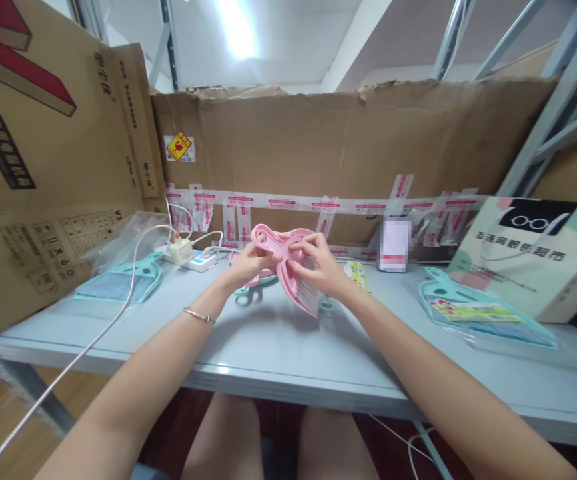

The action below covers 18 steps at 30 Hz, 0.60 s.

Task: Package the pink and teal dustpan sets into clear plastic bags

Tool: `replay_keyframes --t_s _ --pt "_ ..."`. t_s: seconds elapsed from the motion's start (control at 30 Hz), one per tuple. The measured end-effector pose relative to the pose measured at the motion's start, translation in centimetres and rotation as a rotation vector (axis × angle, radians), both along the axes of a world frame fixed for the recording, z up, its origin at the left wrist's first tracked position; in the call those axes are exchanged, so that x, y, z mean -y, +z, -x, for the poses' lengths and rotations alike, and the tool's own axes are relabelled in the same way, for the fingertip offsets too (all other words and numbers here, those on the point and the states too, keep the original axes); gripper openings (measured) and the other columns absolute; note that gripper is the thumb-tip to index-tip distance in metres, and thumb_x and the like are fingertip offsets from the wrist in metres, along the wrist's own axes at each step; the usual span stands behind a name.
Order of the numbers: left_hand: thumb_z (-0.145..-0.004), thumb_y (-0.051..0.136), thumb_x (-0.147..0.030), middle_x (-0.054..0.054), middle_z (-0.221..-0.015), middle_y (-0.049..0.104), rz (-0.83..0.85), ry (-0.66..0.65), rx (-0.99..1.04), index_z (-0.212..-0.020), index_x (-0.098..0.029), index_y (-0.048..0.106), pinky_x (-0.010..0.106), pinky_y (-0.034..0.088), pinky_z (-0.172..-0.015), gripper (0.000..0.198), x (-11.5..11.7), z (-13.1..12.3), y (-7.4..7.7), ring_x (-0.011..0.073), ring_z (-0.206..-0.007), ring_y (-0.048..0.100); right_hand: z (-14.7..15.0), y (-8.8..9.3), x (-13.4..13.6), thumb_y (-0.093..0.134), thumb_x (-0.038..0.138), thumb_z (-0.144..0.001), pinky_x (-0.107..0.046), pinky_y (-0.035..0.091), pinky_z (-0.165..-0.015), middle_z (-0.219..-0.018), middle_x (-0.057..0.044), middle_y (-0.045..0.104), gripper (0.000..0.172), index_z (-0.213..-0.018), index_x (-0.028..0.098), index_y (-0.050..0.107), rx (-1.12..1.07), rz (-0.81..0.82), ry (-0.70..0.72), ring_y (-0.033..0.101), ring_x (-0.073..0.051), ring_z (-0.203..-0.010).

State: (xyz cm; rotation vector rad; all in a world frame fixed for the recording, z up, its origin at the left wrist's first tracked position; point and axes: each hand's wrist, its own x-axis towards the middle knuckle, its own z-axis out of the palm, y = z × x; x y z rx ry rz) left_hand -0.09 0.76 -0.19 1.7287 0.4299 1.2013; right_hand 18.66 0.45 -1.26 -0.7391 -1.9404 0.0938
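A pink hand brush (288, 250) with pale bristles is held up above the table, its bristles pointing down to the right. My left hand (250, 261) is closed around the handle end. My right hand (319, 265) grips the brush's wide head, with fingertips at its cutouts. Behind and below it, partly hidden by my hands, lie more pink and teal pieces (254, 280) on the table. To the right sits a teal dustpan set (483, 313) in clear plastic with a yellow-green label. Another teal set (123, 279) in plastic lies at the left.
The grey table (288, 360) is backed by a taped cardboard sheet (328, 147). A phone (394, 245) leans there, near a yellow-green label card (360, 275). A paper bag (523, 253) stands right. A white cable (103, 333) runs from a power strip (199, 260) across the left side.
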Motion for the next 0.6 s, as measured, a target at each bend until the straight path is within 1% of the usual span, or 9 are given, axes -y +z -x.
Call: replay_keyframes --t_s 0.1,0.17,0.2,0.27,0.37,0.43,0.47,0.53,0.6 --pt "-0.061 0.075 -0.034 0.012 -0.124 0.056 -0.126 0.060 0.015 -0.097 -0.019 0.068 0.034 0.049 -0.082 0.039 0.8 -0.8 0.6 0.0283 -0.105 0.057 0.6 0.4 0.2 0.060 0.031 -0.075 -0.041 0.038 -0.091 -0.092 -0.005 0.045 0.017 -0.089 0.020 0.060 0.084 0.017 0.060 0.048 -0.023 -0.099" --pt "-0.060 0.077 -0.031 0.012 -0.119 0.059 -0.207 0.109 0.026 -0.089 -0.017 0.070 0.034 0.046 -0.088 0.034 1.0 -1.0 1.2 0.0279 -0.107 0.056 0.4 1.2 0.4 0.057 0.025 -0.077 -0.040 0.039 -0.087 -0.090 -0.006 0.049 0.009 -0.083 0.020 0.057 0.099 -0.036 0.058 0.049 -0.023 -0.095" --pt "-0.059 0.077 -0.031 0.012 -0.114 0.062 -0.232 0.158 0.050 -0.087 -0.016 0.070 0.033 0.046 -0.088 0.033 0.9 -0.8 1.4 0.0270 -0.105 0.057 0.1 1.7 0.6 0.055 0.023 -0.077 -0.040 0.040 -0.084 -0.088 -0.006 0.050 0.005 -0.081 0.020 0.056 0.081 -0.081 0.039 0.050 -0.022 -0.091" --pt "-0.059 0.076 -0.033 0.010 -0.104 0.065 -0.258 0.331 0.139 -0.085 -0.015 0.068 0.031 0.048 -0.081 0.033 0.4 0.2 2.0 0.0239 -0.095 0.061 -0.9 2.8 0.8 0.054 0.022 -0.077 -0.037 0.041 -0.076 -0.084 -0.005 0.052 0.002 -0.078 0.020 0.054 -0.010 -0.190 -0.052 0.050 -0.021 -0.083" --pt "-0.063 0.073 -0.042 0.008 -0.097 0.065 -0.345 0.666 0.285 -0.089 -0.016 0.063 0.025 0.049 -0.064 0.038 -1.2 2.8 2.6 0.0189 -0.084 0.061 -3.2 3.5 0.4 0.055 0.025 -0.077 -0.034 0.042 -0.069 -0.078 -0.004 0.050 0.004 -0.077 0.021 0.054 -0.108 -0.276 -0.236 0.049 -0.019 -0.076" --pt "-0.062 0.073 -0.042 0.007 -0.093 0.062 -0.435 0.792 0.291 -0.089 -0.017 0.058 0.023 0.048 -0.059 0.040 -2.4 4.2 2.5 0.0167 -0.080 0.060 -4.6 3.0 -0.5 0.056 0.024 -0.075 -0.033 0.042 -0.070 -0.081 -0.004 0.051 0.006 -0.080 0.020 0.057 0.009 -0.246 -0.285 0.050 -0.019 -0.077" --pt "-0.062 0.074 -0.041 0.006 -0.091 0.061 -0.466 0.819 0.259 -0.089 -0.017 0.055 0.023 0.048 -0.058 0.041 -2.8 4.6 2.3 0.0156 -0.077 0.059 -5.1 2.4 -1.2 0.055 0.023 -0.075 -0.033 0.042 -0.071 -0.084 -0.005 0.052 0.008 -0.082 0.020 0.058 0.115 -0.215 -0.284 0.051 -0.019 -0.078" --pt "-0.062 0.075 -0.039 0.003 -0.085 0.058 -0.495 0.839 0.133 -0.084 -0.017 0.052 0.024 0.047 -0.059 0.039 -3.5 4.6 1.7 0.0139 -0.072 0.057 -5.7 1.0 -2.5 0.051 0.021 -0.078 -0.032 0.040 -0.071 -0.091 -0.008 0.055 0.015 -0.088 0.019 0.062 0.358 -0.156 -0.295 0.052 -0.019 -0.079" --pt "-0.062 0.075 -0.037 0.001 -0.080 0.053 -0.533 0.874 -0.052 -0.077 -0.018 0.050 0.025 0.046 -0.062 0.035 -3.8 4.0 0.8 0.0135 -0.071 0.054 -5.9 -0.3 -3.7 0.047 0.017 -0.081 -0.031 0.036 -0.069 -0.095 -0.009 0.058 0.021 -0.093 0.018 0.064 0.575 -0.102 -0.326 0.052 -0.018 -0.079"
